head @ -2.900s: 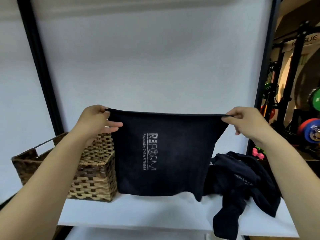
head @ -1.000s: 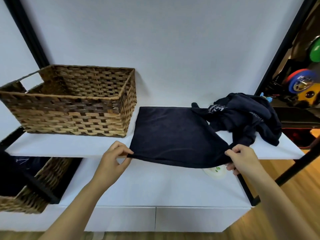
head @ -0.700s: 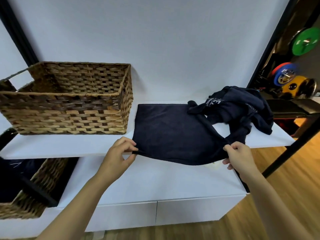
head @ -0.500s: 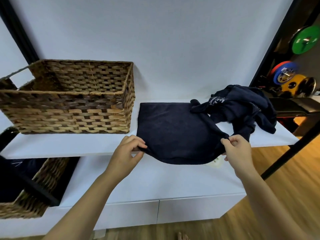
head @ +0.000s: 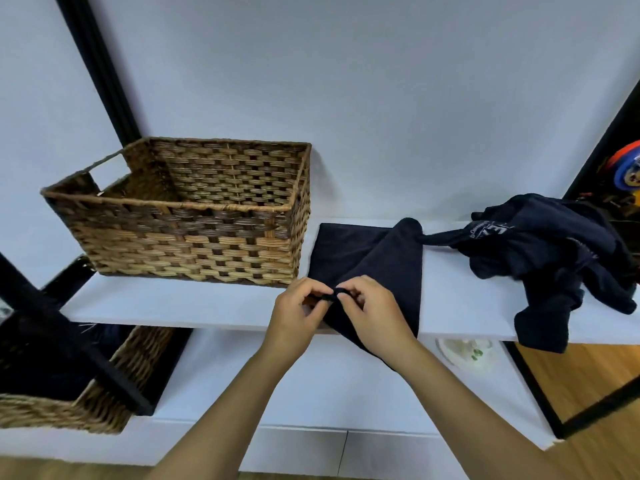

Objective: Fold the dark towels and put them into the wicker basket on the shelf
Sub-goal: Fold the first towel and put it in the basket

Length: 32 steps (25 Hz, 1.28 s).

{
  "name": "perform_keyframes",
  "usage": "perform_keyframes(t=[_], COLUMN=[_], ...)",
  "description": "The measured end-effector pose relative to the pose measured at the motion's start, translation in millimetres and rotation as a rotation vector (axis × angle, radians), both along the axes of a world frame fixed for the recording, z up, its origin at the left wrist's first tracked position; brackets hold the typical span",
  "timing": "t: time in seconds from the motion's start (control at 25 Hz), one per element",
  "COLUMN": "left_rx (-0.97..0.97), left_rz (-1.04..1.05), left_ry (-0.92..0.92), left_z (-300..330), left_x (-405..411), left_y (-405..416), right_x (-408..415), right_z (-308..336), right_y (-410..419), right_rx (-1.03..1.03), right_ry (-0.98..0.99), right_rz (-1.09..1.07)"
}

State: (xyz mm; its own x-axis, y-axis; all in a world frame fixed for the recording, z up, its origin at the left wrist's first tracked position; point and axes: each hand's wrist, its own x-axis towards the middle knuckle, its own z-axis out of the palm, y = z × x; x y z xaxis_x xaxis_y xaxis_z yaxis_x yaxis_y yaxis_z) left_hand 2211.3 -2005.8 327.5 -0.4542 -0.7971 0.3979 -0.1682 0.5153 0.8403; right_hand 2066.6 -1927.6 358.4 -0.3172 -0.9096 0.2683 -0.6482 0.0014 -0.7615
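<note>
A dark towel lies on the white shelf, folded over on itself, its near end hanging past the front edge. My left hand and my right hand meet at the near left corner, both pinching towel corners together. The wicker basket stands on the same shelf just left of the towel; its inside looks empty. A heap of crumpled dark towels lies at the shelf's right end, one part drooping over the edge.
A second wicker basket with dark cloth in it sits on the lower shelf at left, behind a black frame bar. A small white round object lies on the lower shelf at right. Weight plates show beyond the rack.
The towel was held up spread, then laid flat on the shelf. My right hand has since carried its corner leftward to meet my left hand, folding the towel in half.
</note>
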Motion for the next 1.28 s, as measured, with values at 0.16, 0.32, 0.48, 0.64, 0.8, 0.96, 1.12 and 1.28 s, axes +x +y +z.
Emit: perform_keyframes(t=[0.16,0.32,0.48,0.64,0.8,0.96,1.12,1.28], left_rx=[0.008,-0.122,-0.313,-0.128,-0.257,-0.209,-0.205,-0.155], left_rz=[0.006,-0.003,-0.021,-0.001,-0.024,0.01,-0.006,-0.003], left_ry=[-0.028,-0.069,-0.117,-0.114,-0.149,-0.083,-0.087,-0.06], left_z=[-6.6,-2.8,-0.1,3.6,7.8,15.7,19.4,26.7], left_x=[-2.8,-5.8,-7.8,-11.0,-13.3,-12.2,-10.4,-11.0], left_y=[-1.6,-3.0,-5.0,-0.9,-1.8,-3.2,-1.6,1.1], right_x=[-2.5,-5.8,-9.4,-10.0,-7.6,-10.0,-21.8,-39.1], right_z=[1.1,4.9,5.2,9.6,14.2,3.5,-5.4,-11.6], right_y=[-1.0,-2.0,-0.5,2.7,12.6,27.6,44.3,64.2], right_rx=[0.002,-0.012,-0.021,0.026,0.004,-0.015,0.026,0.016], right_ry=[-0.017,0.036,0.044,0.116,0.067,0.527,0.759,0.983], right_rz=[0.014,0.029,0.015,0.12,0.053,-0.037,-0.052,-0.018])
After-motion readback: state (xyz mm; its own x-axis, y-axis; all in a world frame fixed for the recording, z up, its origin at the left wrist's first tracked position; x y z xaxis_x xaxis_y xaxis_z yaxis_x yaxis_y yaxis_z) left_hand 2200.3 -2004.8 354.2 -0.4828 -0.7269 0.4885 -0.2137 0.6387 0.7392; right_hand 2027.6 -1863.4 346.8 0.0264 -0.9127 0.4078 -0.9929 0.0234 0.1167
